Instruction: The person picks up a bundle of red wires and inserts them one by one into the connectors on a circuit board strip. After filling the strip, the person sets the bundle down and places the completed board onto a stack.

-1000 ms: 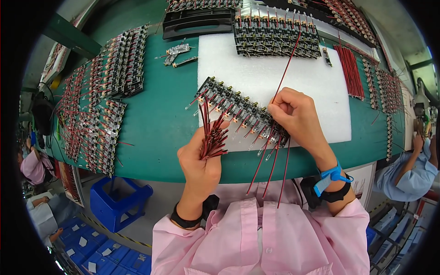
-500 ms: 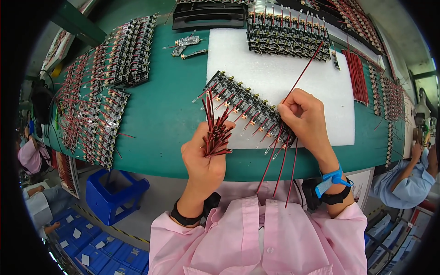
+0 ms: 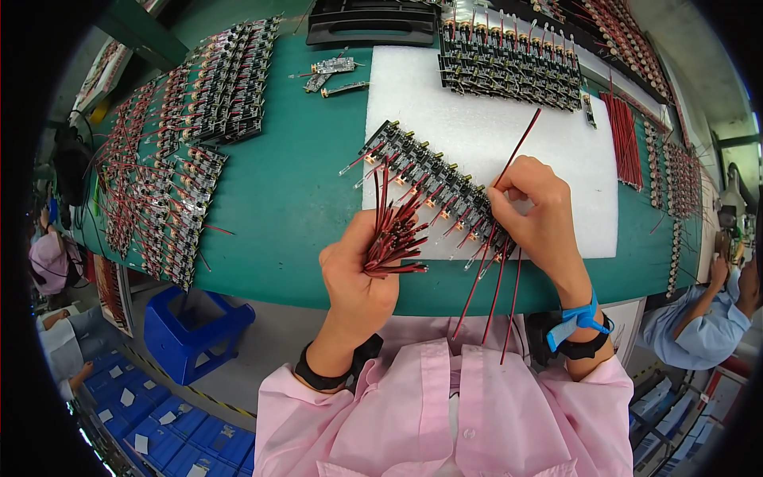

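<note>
My left hand (image 3: pixel 360 262) is closed round a bundle of red-and-black wires (image 3: pixel 393 238), whose cut ends fan out above the fist. In front of me a strip of small black circuit boards (image 3: pixel 433 176) lies slantwise, partly on a white foam sheet (image 3: pixel 509 131). My right hand (image 3: pixel 534 208) pinches a single red-and-black wire (image 3: pixel 520 143) over the strip's right part; the wire's upper end sticks up past the fingers. Several long wires (image 3: pixel 494 298) hang from the strip's near right end toward my pink shirt. The pinched wire's lower end is hidden by the fingers and boards.
A stack of board strips (image 3: pixel 509 67) sits at the foam's far edge, with loose red wires (image 3: pixel 621 143) to its right. More wired boards (image 3: pixel 226 87) cover the green table's left side. A black tray (image 3: pixel 369 28) lies at the back, and a blue stool (image 3: pixel 195 334) stands below left.
My left hand and its wire bundle have shifted slightly right, nearer the strip. The wire in my right hand has slid down, with less of it showing above the fingers.
</note>
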Demonstrator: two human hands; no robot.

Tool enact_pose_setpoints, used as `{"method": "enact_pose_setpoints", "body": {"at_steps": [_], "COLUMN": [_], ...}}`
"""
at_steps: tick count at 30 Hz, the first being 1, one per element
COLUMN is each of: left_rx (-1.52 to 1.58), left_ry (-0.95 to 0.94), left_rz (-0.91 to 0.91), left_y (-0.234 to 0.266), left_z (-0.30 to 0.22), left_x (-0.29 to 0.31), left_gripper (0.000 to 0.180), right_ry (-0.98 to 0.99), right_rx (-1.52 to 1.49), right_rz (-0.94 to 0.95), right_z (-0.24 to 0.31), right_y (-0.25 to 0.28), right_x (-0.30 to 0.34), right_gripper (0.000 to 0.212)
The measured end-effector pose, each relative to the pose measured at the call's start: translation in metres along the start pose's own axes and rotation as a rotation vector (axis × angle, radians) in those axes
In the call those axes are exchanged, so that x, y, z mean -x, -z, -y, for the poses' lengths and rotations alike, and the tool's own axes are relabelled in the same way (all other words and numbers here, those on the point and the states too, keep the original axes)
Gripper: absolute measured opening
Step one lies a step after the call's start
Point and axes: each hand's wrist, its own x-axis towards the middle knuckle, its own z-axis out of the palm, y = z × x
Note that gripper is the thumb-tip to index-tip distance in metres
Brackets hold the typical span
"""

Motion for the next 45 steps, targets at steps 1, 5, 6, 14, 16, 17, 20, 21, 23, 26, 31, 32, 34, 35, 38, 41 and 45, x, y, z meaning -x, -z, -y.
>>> {"method": "enact_pose_setpoints", "body": {"at_steps": [1,5,6,14,16,17,20,21,23,26,31,32,34,35,38,41,45], "left_rx": [-0.003,0.002,0.011,0.04,0.047,0.041,0.028,0.082,0.188,0.29,0.994,0.989,1.206,1.311,1.15,1.066,1.033], "left_ry": [0.006,0.008,-0.003,-0.007,0.001,-0.023,-0.071,-0.038,0.027,0.096,0.273,0.265,0.358,0.403,0.45,0.436,0.344], "left_rz": [0.0,-0.004,-0.008,-0.025,-0.028,-0.032,-0.038,-0.027,-0.008,-0.034,0.208,0.207,0.254,0.278,0.102,0.048,0.132], "left_y": [0.0,0.0,0.0,-0.002,-0.002,-0.003,-0.002,0.0,0.004,0.009,0.024,0.023,0.02,0.019,0.003,-0.009,-0.02], "left_z": [-0.001,-0.002,-0.002,-0.002,-0.001,0.0,0.002,0.003,0.004,0.005,0.009,0.01,0.012,0.011,-0.003,-0.009,-0.018], "left_x": [0.0,0.0,0.0,0.0,0.0,-0.001,-0.002,-0.001,-0.001,-0.003,-0.018,-0.021,-0.028,-0.031,-0.035,-0.037,-0.038], "left_gripper": [0.013,0.013,0.013,0.013,0.013,0.013,0.013,0.01,0.018,0.012,0.023,0.023,0.025,0.027,0.029,0.031,0.034], "right_ry": [-0.003,-0.034,-0.061,-0.036,-0.01,-0.002,0.015,0.041,0.097,0.135,0.225,0.232,0.25,0.261,0.203,0.11,0.067], "right_rx": [-0.006,-0.049,-0.08,-0.085,-0.064,-0.056,-0.039,-0.004,0.066,0.131,0.366,0.363,0.283,0.241,0.11,-0.051,-0.1], "right_rz": [0.011,0.039,0.043,0.072,0.081,0.091,0.108,0.135,0.189,0.188,0.236,0.23,0.25,0.259,0.224,0.305,0.393], "right_z": [0.0,0.0,0.0,-0.002,-0.002,-0.001,0.001,0.003,0.008,0.014,0.021,0.022,0.023,0.024,0.037,0.054,0.057], "right_y": [0.0,0.002,0.002,0.004,0.005,0.005,0.008,0.011,0.014,0.016,0.019,0.022,0.032,0.036,0.048,0.04,0.022], "right_x": [-0.001,-0.001,-0.001,-0.002,-0.002,-0.002,-0.003,-0.004,-0.005,-0.003,0.0,0.0,-0.003,-0.005,-0.022,-0.039,-0.044], "right_gripper": [0.009,0.007,0.007,0.006,0.006,0.006,0.007,0.007,0.009,0.01,0.011,0.011,0.007,0.006,0.004,0.007,0.011]}}
